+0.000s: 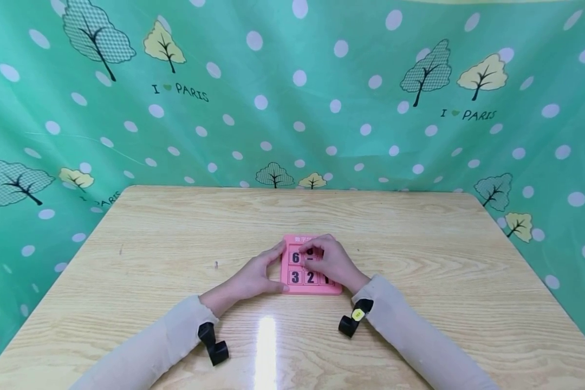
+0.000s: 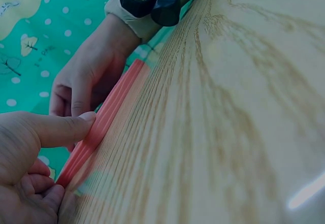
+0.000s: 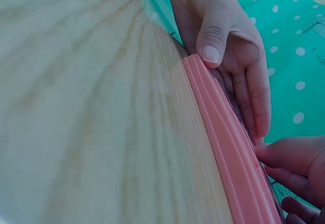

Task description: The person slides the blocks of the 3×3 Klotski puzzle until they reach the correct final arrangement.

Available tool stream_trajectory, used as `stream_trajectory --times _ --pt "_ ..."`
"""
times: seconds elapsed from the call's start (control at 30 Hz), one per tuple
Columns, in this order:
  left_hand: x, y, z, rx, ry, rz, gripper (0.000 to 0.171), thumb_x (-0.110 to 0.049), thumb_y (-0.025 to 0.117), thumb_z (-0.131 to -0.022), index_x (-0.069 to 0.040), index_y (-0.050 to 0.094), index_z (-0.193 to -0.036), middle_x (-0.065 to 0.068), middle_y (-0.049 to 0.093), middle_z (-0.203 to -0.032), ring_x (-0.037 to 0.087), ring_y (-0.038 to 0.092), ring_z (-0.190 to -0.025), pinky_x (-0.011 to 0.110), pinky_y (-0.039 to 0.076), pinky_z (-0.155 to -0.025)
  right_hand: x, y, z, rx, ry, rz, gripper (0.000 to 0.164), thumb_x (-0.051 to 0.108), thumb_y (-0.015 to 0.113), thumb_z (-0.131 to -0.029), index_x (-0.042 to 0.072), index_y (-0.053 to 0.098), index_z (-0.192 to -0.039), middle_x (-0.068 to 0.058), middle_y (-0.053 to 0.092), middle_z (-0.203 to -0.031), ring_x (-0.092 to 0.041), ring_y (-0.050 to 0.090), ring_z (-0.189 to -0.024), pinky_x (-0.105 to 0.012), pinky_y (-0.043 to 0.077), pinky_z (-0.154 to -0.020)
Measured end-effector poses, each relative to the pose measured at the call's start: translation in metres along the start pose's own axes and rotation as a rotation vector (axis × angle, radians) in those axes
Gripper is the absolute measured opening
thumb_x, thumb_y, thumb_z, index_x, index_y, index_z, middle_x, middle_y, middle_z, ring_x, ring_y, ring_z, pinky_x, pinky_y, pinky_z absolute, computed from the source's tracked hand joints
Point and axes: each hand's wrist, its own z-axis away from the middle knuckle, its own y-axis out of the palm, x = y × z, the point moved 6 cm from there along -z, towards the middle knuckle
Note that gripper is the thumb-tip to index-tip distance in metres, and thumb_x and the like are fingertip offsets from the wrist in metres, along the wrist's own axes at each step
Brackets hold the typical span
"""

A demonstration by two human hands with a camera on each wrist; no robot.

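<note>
A pink number slide puzzle lies flat on the table, with numbered tiles such as 6, 3 and 2 showing. My left hand holds its left side, the thumb at the near corner and the fingers by the far one. Above the tiles is my right hand, its bent index finger and thumb apart, touching or just over the middle tiles. That hand hides part of the puzzle's right side. In the left wrist view, the left thumb lies against the puzzle's pink rim.
The wood-grain table extends around the puzzle, with a light reflection near its front. A green dotted cloth hangs behind and beside it. Black wrist cameras are strapped over both sleeves.
</note>
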Motion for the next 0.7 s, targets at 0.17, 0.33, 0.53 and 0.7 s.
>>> stream_trajectory --times 0.17,0.33,0.53,0.7 --pt "-0.004 0.001 0.001 0.0 -0.011 -0.009 0.095 -0.006 0.077 -0.073 0.0 0.019 -0.149 0.013 0.015 -0.156 0.028 0.012 -0.143 0.045 0.012 -0.117 -0.001 0.0 -0.003 -0.023 -0.005 0.007 0.024 0.009 0.076 -0.077 0.016 0.072 -0.1 0.001 0.064 -0.103 -0.017 0.049 -0.1 -0.035 0.044 -0.088" --pt "-0.026 -0.002 0.009 0.009 -0.021 0.012 0.092 -0.001 0.074 -0.074 0.005 0.018 -0.147 0.018 0.014 -0.155 0.031 0.011 -0.143 0.046 0.011 -0.116 -0.004 0.0 -0.006 -0.04 -0.001 0.007 0.024 0.009 0.075 -0.077 0.015 0.072 -0.1 0.0 0.062 -0.102 -0.018 0.05 -0.099 -0.036 0.045 -0.088" --pt "-0.037 -0.004 0.013 0.007 -0.026 0.017 0.09 0.0 0.073 -0.075 0.006 0.02 -0.146 0.019 0.016 -0.154 0.032 0.013 -0.143 0.046 0.013 -0.116 -0.006 -0.001 -0.009 -0.049 0.025 -0.002 0.023 0.009 0.075 -0.078 0.016 0.072 -0.1 0.001 0.061 -0.102 -0.018 0.049 -0.1 -0.036 0.044 -0.089" --pt "-0.036 -0.004 0.012 0.002 -0.022 0.026 0.09 0.0 0.074 -0.074 0.006 0.02 -0.146 0.019 0.016 -0.154 0.031 0.014 -0.143 0.045 0.012 -0.117 -0.006 -0.001 -0.01 -0.058 0.032 -0.005 0.024 0.008 0.074 -0.078 0.016 0.072 -0.1 0.001 0.062 -0.101 -0.017 0.049 -0.098 -0.035 0.045 -0.087"
